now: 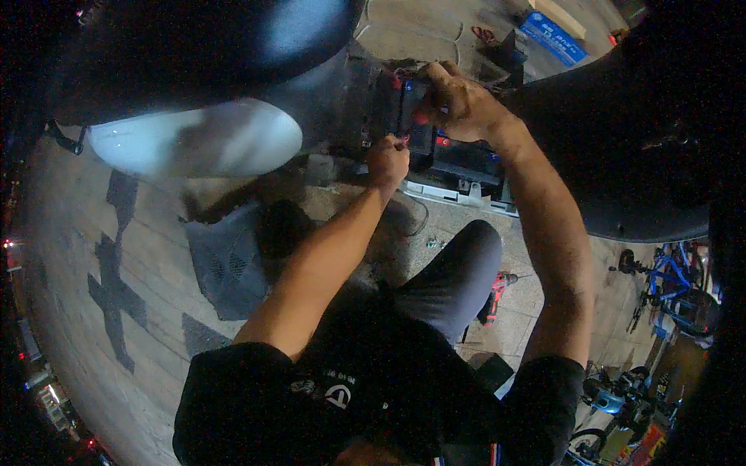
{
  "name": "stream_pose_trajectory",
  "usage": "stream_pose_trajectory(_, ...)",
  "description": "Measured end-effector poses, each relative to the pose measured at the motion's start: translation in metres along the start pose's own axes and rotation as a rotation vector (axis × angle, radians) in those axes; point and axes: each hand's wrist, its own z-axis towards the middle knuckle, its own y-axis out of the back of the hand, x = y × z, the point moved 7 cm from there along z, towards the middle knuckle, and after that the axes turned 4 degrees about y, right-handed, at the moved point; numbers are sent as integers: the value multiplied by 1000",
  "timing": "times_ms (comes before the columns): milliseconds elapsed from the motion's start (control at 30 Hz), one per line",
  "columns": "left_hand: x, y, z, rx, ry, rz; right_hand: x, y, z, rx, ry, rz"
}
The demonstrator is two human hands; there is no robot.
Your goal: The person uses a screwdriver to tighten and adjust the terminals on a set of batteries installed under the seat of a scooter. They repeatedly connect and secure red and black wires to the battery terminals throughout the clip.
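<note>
While L hand (387, 161) pinches red bit (403, 141), R hand (464, 107) grip unclear; drill (491, 304) nr knee (475, 245), blue box (553, 39) beyond.

The left hand (388, 161) is curled at the near edge of a black battery block (420, 144), a small reddish piece (405, 140) at its fingertips; whether it grips that is unclear. The right hand (468, 109) bends over the block's right edge, fingers partly hidden. On the paved floor (528, 311), a red drill (493, 301) lies beside the grey trouser leg (460, 276), a dark vented panel (225, 260) lies well left, and a blue box (553, 39) lies beyond the block
</note>
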Motion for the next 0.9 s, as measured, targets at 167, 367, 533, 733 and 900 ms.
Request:
stream_pose_trajectory(167,6,-3,3,5,41,40,-8,-8,0,93,-227,-63)
stream_pose_trajectory(367,11,-3,-1,-128,-62,-56,12,6,4,314,-444,-101)
stream_pose_trajectory(533,7,-5,-5,-119,-93,-80,-9,-5,-4,94,-85,60)
stream_pose_trajectory(733,-1,-3,0,-13,65,-44,-8,-3,-3,113,-149,30)
stream_pose_trajectory(900,17,-6,-1,-117,146,133,-4,-15,0,326,-474,-84)
